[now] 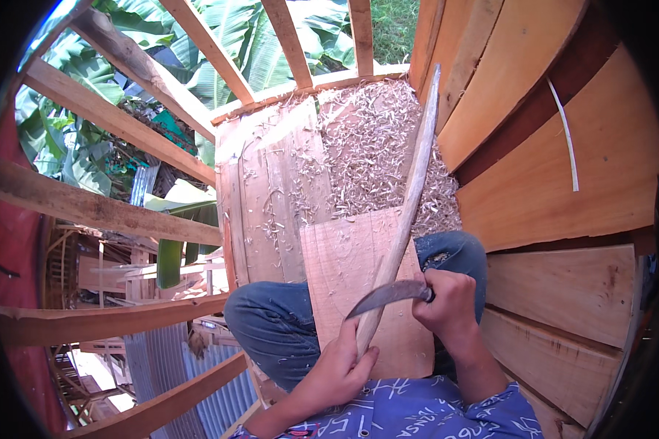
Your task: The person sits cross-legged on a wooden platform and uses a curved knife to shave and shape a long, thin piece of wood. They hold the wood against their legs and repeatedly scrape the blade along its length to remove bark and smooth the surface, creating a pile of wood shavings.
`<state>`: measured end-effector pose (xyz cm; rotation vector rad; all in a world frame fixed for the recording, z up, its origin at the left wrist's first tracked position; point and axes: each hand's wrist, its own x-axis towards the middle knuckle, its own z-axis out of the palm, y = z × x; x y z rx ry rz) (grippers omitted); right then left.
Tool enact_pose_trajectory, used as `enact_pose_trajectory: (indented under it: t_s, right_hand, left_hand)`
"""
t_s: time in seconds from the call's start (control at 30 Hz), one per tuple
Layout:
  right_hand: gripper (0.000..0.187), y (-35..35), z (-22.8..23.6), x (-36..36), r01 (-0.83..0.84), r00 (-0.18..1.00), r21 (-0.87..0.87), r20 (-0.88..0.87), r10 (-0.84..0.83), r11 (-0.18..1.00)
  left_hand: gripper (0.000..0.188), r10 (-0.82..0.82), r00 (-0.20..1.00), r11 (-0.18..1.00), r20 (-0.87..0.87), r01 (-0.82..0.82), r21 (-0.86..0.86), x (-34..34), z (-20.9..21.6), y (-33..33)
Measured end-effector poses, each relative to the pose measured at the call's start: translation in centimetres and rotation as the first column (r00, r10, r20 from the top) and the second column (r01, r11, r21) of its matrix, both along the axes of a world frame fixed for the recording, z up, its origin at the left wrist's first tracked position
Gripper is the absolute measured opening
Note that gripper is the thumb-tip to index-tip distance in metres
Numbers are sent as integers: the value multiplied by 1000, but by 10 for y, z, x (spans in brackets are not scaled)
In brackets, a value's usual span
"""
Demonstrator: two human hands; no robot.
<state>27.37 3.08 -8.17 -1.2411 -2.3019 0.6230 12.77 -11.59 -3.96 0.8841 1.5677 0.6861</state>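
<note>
With shavings [377,139] already heaped on the floor, the left hand [342,369] gripped a half-shaped stick [410,197] while the right hand [447,300], closed on the curved knife [384,295], pared on.

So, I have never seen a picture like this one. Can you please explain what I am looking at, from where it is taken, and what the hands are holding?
There is no machine here. A person wears a wide-angle camera on the head, and it looks down at their own two hands, so straight edges look bent near the rim. The person sits on a raised wooden floor strewn with pale wood shavings. A flat board rests across the knees, which are in blue jeans. The left hand grips the near end of a long thin wooden stick, which lies over the board and points away. The right hand holds a curved knife, its blade laid across the stick. Plank walls stand at the right; green leaves show beyond the open frame.
</note>
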Motion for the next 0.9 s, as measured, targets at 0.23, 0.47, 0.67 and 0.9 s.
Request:
enact_pose_trajectory:
  t_s: [0.23, 0.47, 0.67, 0.9]
  right_hand:
    - [19, 56, 17, 45, 346, 933, -118, -60, -355, 931]
    - [54, -12, 6, 19, -78, 996, -235, 25, 86, 969]
    - [68, -21, -3, 11, -156, 986, -124, 41, 162, 980]
    - [71, -5, -1, 8, -153, 987, 92, 53, 148, 984]
  left_hand:
    - [33, -67, 996, 991, 53, 72, -110, 12, -15, -21]
    - [40, 111, 965, 994, -239, -106, 37, -7, -11, 0]
    - [48, 122, 893, 990, -433, -78, 118, -6, -7, -3]
    - [46, 221, 888, 966, -404, -143, 215, -1, -2, -2]
